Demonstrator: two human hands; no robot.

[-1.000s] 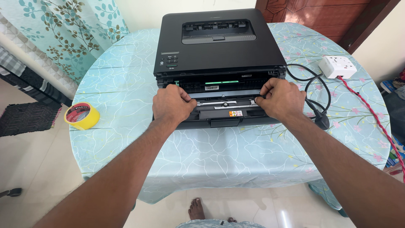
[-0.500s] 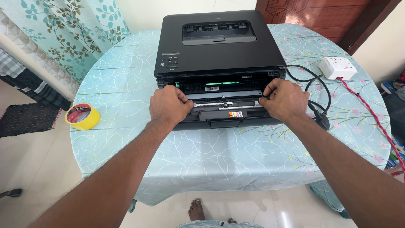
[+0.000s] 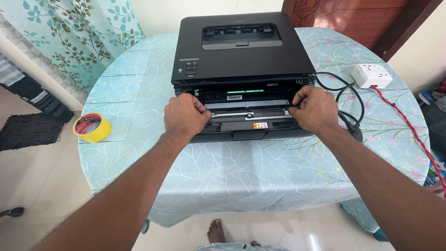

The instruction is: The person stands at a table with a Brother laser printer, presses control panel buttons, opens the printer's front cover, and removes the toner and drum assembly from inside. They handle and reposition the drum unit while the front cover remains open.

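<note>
A black laser printer [image 3: 241,51] sits on a round table covered with a pale blue flowered cloth [image 3: 241,172]. Its front cover [image 3: 246,135] hangs open below the opening. My left hand [image 3: 185,115] grips the left end of the toner cartridge [image 3: 246,109] in the opening. My right hand [image 3: 314,110] grips its right end. The cartridge lies level, partly inside the printer, its ends hidden by my fingers.
A yellow roll of tape [image 3: 92,127] lies near the table's left edge. A black power cable [image 3: 350,100] loops right of the printer, beside a white power strip [image 3: 370,75] with a red cord [image 3: 409,125]. A curtain [image 3: 69,37] hangs at left. My bare foot [image 3: 216,231] shows below.
Both hands stay on the cartridge ends; they have shifted very slightly toward the printer opening. Nothing else moved.
</note>
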